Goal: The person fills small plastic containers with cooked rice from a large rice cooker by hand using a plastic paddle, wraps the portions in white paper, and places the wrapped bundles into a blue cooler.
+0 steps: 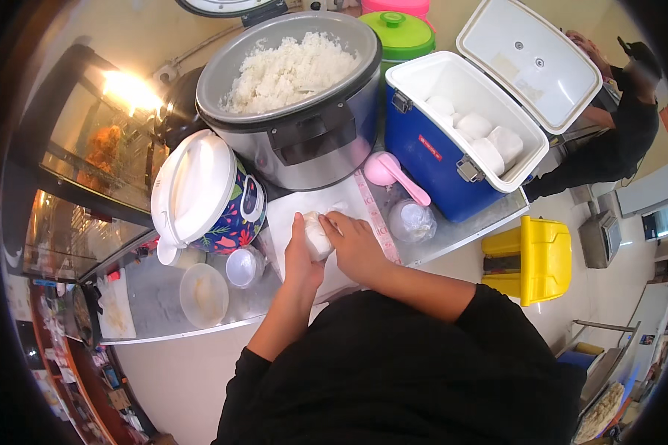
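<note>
A white paper-wrapped bundle (318, 240) is held between my two hands, over white paper sheets (284, 207) on the metal counter. My left hand (301, 258) grips its left side and underside. The fingers of my right hand (357, 245) press on its upper right edge. Beyond the sheets stands a large rice cooker (325, 150) with its lid up, full of cooked white rice (295, 69). To the right, a blue cool box (434, 161) stands with its lid raised, and several white wrapped bundles (487, 144) lie inside. A pink scoop (392, 172) lies between cooker and box.
A floral food container (222, 206), a plastic-wrapped stack of cups (245, 267) and a plastic bowl (204, 296) stand at left, near a lit glass display case (89, 167). Another plastic-wrapped stack (412, 221) is at right. Beyond the counter are a yellow bin (545, 261) and a person (623, 128).
</note>
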A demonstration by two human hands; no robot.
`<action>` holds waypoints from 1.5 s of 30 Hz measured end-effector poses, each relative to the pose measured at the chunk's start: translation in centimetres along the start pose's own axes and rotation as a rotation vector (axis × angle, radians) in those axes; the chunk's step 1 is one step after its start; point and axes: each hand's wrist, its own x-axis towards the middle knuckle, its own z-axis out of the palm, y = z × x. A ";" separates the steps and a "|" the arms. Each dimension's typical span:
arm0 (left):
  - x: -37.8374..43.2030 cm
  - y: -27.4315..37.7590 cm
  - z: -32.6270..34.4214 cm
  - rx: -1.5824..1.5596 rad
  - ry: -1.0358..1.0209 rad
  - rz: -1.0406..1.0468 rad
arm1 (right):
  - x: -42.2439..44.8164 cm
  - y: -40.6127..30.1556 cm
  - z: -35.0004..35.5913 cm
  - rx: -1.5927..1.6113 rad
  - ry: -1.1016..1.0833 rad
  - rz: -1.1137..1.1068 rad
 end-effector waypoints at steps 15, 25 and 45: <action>-4.3 1.0 9.7 0.557 -0.260 0.697 | 3.1 2.1 -14.7 0.846 -0.151 0.398; -4.8 -0.7 16.3 0.742 -0.439 0.911 | 6.9 5.6 -24.5 0.662 -0.578 0.354; -5.4 0.2 10.8 0.714 -0.134 0.867 | 19.5 31.0 -19.9 -0.396 -0.941 0.320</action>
